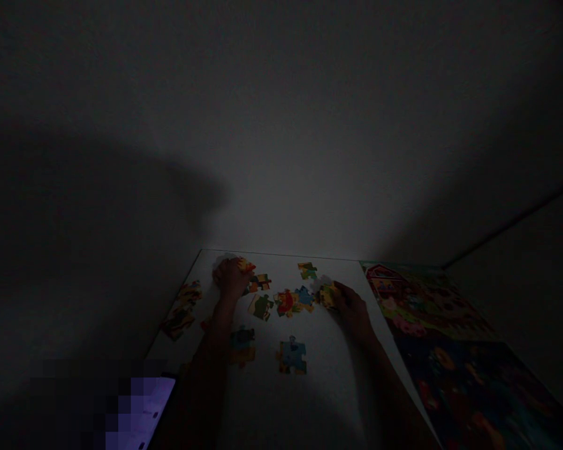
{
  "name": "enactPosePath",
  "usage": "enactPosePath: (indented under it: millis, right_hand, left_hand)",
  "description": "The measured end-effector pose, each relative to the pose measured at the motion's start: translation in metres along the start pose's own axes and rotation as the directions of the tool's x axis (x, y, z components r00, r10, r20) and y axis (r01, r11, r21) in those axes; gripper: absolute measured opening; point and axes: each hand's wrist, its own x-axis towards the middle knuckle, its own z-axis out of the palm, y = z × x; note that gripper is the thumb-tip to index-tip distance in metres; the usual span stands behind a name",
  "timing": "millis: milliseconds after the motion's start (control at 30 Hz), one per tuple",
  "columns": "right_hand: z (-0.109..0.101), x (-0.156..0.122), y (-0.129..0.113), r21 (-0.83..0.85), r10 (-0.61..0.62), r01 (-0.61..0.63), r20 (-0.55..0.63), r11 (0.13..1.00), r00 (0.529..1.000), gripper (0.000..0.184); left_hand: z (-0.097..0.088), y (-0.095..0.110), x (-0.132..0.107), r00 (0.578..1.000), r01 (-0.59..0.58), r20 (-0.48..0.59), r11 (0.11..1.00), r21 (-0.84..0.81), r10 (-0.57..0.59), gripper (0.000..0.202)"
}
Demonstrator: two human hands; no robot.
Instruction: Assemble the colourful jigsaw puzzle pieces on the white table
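Observation:
In dim light, my left hand (pixel 231 277) is near the back of a white table, its fingers closed on an orange-yellow puzzle piece (pixel 245 265). My right hand (pixel 353 307) pinches a yellow puzzle piece (pixel 328 295) farther right. Between the hands lie a red-and-yellow piece (pixel 286 302) and a blue piece (pixel 304 298), touching or very close. Near my left hand are a multicoloured piece (pixel 261 282) and a green-and-white piece (pixel 262 307). A green-yellow piece (pixel 307 270) rests at the back. Closer to me lie two blue pieces, one (pixel 292 355) fully visible and another (pixel 243 345) beside my left forearm.
More puzzle pieces (pixel 181 320) lie along the table's left edge. Two colourful pictures cover the right side: a farm scene (pixel 422 303) and a dark blue one (pixel 473 387). A lit purple screen (pixel 145 406) is at lower left. A pale wall (pixel 281 156) rises behind the table.

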Motion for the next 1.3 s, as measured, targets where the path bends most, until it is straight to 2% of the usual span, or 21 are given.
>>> enactPosePath:
  millis: [433, 733, 933, 1033, 1167, 1300]
  right_hand:
    - [0.003, 0.002, 0.002, -0.016, 0.038, -0.038, -0.021, 0.999, 0.999, 0.063]
    - [0.002, 0.001, 0.000, -0.019, 0.019, -0.020, -0.028, 1.000, 0.999, 0.060]
    - [0.002, 0.000, -0.002, -0.016, 0.013, -0.014, -0.037, 1.000, 0.999, 0.059]
    - [0.001, 0.000, -0.004, -0.017, 0.008, -0.009, -0.034, 1.000, 0.999, 0.059]
    - [0.001, 0.001, -0.003, -0.005, -0.006, 0.006, -0.044, 1.000, 0.999, 0.058]
    - [0.002, 0.001, -0.002, 0.046, 0.020, -0.018, -0.037, 0.999, 0.999, 0.060]
  left_hand:
    - [-0.009, 0.016, -0.008, 1.000, -0.010, -0.012, 0.999, -0.047, 0.009, 0.049]
    - [-0.012, 0.029, -0.009, 1.000, -0.009, 0.016, 0.942, -0.336, 0.015, 0.044]
    - [-0.013, 0.059, -0.024, 0.998, -0.024, 0.039, 0.799, -0.601, 0.059, 0.036]
    - [0.000, 0.084, -0.045, 0.986, 0.017, 0.126, 0.689, -0.725, 0.108, 0.031]
    - [0.021, 0.115, -0.082, 0.950, 0.125, 0.256, 0.537, -0.834, 0.177, 0.028]
    - [0.032, 0.131, -0.112, 0.919, 0.220, 0.333, 0.425, -0.878, 0.210, 0.030]
